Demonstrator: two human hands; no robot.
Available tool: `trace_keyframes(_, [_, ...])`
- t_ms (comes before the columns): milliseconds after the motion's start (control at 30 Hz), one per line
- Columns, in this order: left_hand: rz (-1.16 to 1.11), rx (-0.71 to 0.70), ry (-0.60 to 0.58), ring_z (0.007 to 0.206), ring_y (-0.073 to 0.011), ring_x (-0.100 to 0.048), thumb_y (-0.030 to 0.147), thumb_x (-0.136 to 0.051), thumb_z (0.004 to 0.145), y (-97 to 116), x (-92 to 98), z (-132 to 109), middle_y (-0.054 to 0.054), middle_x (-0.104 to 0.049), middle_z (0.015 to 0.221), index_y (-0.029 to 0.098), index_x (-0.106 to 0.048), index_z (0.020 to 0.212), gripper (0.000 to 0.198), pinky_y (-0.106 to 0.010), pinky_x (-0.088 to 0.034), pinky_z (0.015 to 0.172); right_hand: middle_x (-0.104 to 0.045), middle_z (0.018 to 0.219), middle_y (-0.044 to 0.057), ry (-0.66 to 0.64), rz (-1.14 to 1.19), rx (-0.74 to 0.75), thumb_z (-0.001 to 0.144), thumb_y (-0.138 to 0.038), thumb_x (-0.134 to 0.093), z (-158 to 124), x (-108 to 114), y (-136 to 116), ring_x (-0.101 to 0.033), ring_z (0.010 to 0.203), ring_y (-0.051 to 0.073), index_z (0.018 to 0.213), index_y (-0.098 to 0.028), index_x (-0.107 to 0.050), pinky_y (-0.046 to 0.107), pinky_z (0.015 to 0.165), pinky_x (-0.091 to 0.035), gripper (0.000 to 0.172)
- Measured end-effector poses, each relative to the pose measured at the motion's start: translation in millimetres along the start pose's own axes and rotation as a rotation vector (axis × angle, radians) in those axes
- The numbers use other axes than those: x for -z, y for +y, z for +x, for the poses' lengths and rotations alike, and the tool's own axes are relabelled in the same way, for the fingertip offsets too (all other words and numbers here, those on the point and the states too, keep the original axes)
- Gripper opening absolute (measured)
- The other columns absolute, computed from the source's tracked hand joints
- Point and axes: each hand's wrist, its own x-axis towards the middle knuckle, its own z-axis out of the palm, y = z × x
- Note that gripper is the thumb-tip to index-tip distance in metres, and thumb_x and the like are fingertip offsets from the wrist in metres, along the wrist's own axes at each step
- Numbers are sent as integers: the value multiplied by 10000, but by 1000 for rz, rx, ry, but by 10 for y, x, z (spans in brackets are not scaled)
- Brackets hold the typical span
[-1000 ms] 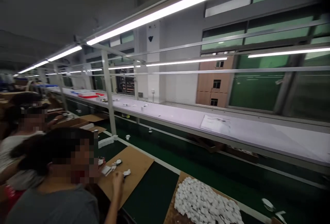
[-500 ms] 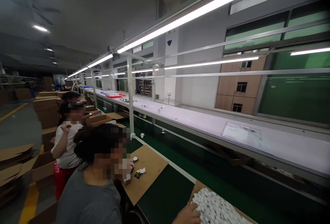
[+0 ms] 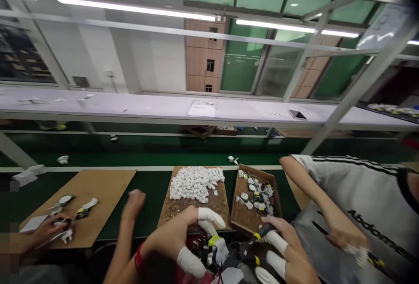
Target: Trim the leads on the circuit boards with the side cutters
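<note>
My left hand [image 3: 183,242], with white finger covers and a red band at the wrist, is closed around a small electronic assembly. This assembly [image 3: 218,249] shows a white casing, yellow tape and thin wires, and hangs low in front of me. My right hand [image 3: 286,253], also in white finger covers, grips pliers [image 3: 248,251] with black and yellow handles, their head pointing towards the assembly. Just beyond my hands lies a cardboard tray [image 3: 183,207] bearing a heap of small white pieces [image 3: 196,181]. To its right sits a cardboard box [image 3: 240,218] of similar assemblies [image 3: 260,194].
At left, a co-worker's hand [image 3: 60,225] handles parts over a cardboard sheet [image 3: 108,188]; another forearm [image 3: 126,223] reaches in beside it. A co-worker in a white shirt [image 3: 353,192] sits close at right. Behind runs a green belt [image 3: 157,158] below a white shelf [image 3: 157,107].
The view has swung right and down, from the row of workers on the left to my own bench. Both my hands, the pliers and the assembly now show.
</note>
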Motion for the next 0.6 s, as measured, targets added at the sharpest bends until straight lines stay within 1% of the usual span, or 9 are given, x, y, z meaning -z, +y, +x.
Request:
trace_keyframes(67, [131,-49,-61,867,-241,-606,464,-920,301,122,-48,68,-31,-673,930,195,-652,1093,878,-334,-459,835,-675,1039,111,-43,-98,102,802,-499,-637,83,149,-78,-553,1202,331,1035,-243,-676,473,1013,-524,348])
trace_keyframes(133, [244,-63,-99,884,-251,-602,532,-879,380,258,-101,109,-48,-680,945,193,-644,1088,819,-343,-449,849,-674,988,115,-80,-173,156,783,-571,-623,167,275,-190,-528,1223,340,920,-242,-701,508,1053,-480,365])
trace_keyframes(200, [366,-45,-102,932,-262,-588,556,-838,461,385,-144,113,-63,-676,1018,205,-632,1108,764,-346,-441,862,-672,946,117,-95,-214,169,783,-587,-609,228,382,-299,-524,1217,340,836,-239,-704,524,1057,-467,364])
trace_keyframes(267, [497,-11,-86,957,-262,-573,530,-813,520,484,-181,83,-56,-666,1043,226,-617,1133,712,-346,-437,870,-669,904,117,-103,-239,178,796,-569,-598,264,486,-384,-532,1201,338,779,-237,-697,535,1047,-466,347])
trace_keyframes(367, [681,57,-8,978,-261,-562,450,-788,577,566,-248,6,-53,-646,1064,237,-584,1167,660,-344,-449,869,-662,830,109,-105,-264,192,835,-488,-572,312,650,-472,-542,1182,329,714,-237,-683,543,1037,-460,300])
trace_keyframes(433, [768,85,59,989,-261,-561,441,-751,629,586,-306,-46,-59,-640,1067,232,-565,1185,622,-336,-469,850,-646,757,96,-108,-275,189,870,-377,-532,360,749,-518,-540,1186,317,689,-237,-675,542,1042,-442,271])
trace_keyframes(533, [818,82,136,945,-244,-586,451,-721,674,598,-399,-101,-51,-650,1015,236,-541,1225,618,-311,-498,802,-632,696,75,-122,-284,163,869,-183,-460,435,841,-578,-516,1219,300,649,-225,-654,527,1078,-379,296])
trace_keyframes(600, [834,82,178,924,-239,-605,440,-720,682,614,-452,-117,-52,-660,1018,242,-537,1236,616,-309,-508,797,-652,727,73,-126,-289,152,846,-130,-450,461,864,-613,-501,1232,301,626,-212,-634,514,1087,-347,298])
